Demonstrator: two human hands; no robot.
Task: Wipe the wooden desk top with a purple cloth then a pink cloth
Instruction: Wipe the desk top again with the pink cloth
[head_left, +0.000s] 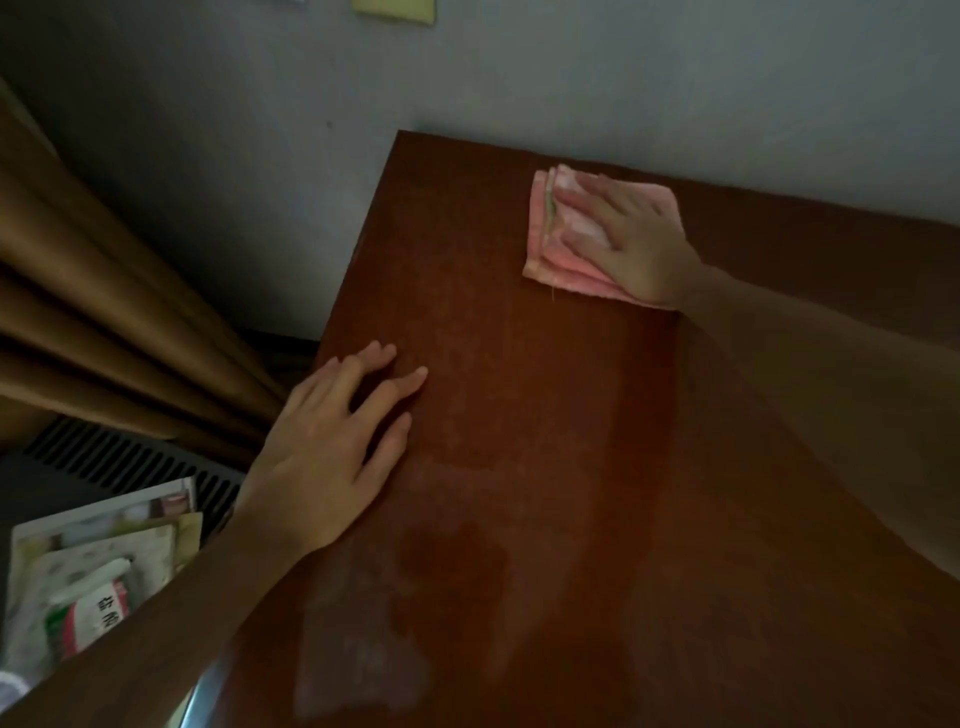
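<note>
The wooden desk top (545, 441) is dark reddish brown and fills the middle and right of the view, with damp streaks near its front. A folded pink cloth (550, 244) lies flat near the desk's far edge by the wall. My right hand (623, 234) presses on it with straight, spread fingers. My left hand (332, 441) rests flat on the desk's left edge, fingers spread, holding nothing. No purple cloth is in view.
A grey wall (519, 78) runs behind the desk. Brown curtains (104, 312) hang at the left. Below them sits a dark slatted unit (119, 457), with a pile of papers and packets (98, 571) at the lower left.
</note>
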